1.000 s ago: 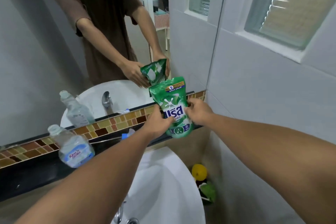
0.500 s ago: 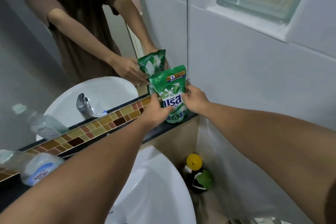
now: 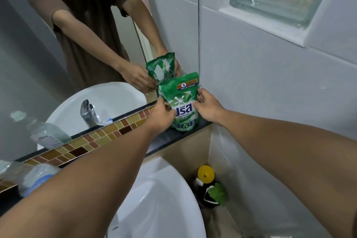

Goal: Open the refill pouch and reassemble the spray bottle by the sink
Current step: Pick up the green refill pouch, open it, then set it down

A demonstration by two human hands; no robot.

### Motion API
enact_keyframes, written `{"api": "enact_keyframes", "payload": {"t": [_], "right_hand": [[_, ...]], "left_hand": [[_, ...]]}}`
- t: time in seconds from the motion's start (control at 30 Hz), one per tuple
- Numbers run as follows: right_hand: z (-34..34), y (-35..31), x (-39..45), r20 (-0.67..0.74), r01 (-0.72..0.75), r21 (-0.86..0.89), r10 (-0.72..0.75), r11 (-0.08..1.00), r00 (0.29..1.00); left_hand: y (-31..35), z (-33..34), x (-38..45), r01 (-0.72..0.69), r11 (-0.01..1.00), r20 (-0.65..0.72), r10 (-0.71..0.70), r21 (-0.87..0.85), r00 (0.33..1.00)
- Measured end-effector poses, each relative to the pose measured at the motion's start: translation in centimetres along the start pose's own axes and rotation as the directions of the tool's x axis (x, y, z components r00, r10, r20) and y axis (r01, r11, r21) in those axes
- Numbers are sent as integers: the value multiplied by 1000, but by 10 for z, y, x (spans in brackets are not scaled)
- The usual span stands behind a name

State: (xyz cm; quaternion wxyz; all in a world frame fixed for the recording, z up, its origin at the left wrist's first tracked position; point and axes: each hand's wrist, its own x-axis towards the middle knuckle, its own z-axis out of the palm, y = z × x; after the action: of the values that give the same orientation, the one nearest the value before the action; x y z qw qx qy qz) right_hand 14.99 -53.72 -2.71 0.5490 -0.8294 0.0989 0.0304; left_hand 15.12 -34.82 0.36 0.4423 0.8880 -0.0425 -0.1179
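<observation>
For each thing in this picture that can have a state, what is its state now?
Refill pouch: upright on the black ledge, top looks unopened.
Left hand: grips the pouch's left side.
Right hand: grips the pouch's right side.
Clear bottle: lying on the ledge, blurred; cap cannot be told.
Yellow-capped bottle: upright beside the sink, cap on.

Green refill pouch, upright on black ledge, sealed

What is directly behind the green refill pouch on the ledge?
The mirror, showing the refill pouch reflected. Its contents and the ledge under it are hidden.
</observation>
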Motion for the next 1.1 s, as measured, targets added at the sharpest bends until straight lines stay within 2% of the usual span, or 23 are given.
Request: {"api": "enact_keyframes", "payload": {"t": [0.17, 0.33, 0.53, 0.7, 0.87, 1.0, 1.1], "right_hand": [[-7, -1, 5, 18, 8, 0, -8, 1000, 1000], [-9, 0, 7, 13, -4, -10, 4, 1000, 1000], [-10, 0, 5, -8, -35, -31, 34, 999, 999], [-5, -2, -7, -15, -117, -74, 117, 990, 993], [11, 1, -30, -18, -237, -242, 240, 941, 971], [34, 7, -45, 22, -257, -370, 285, 893, 958], [62, 0, -60, 60, -236, -484, 301, 842, 952]], "left_hand": [[-3, -15, 15, -53, 986, 35, 59, -158, 998], [-5, -14, 23, -119, 974, 27, 127, -191, 992], [-6, -10, 18, -133, 977, -49, 127, -166, 991], [-21, -18, 6, -23, 998, -70, 19, -62, 997], [-54, -34, -23, 124, 988, -18, -123, 95, 992], [-87, -51, -59, 181, 967, 40, -191, 179, 981], [-118, -69, -84, 226, 948, 22, -237, 225, 971]]}}
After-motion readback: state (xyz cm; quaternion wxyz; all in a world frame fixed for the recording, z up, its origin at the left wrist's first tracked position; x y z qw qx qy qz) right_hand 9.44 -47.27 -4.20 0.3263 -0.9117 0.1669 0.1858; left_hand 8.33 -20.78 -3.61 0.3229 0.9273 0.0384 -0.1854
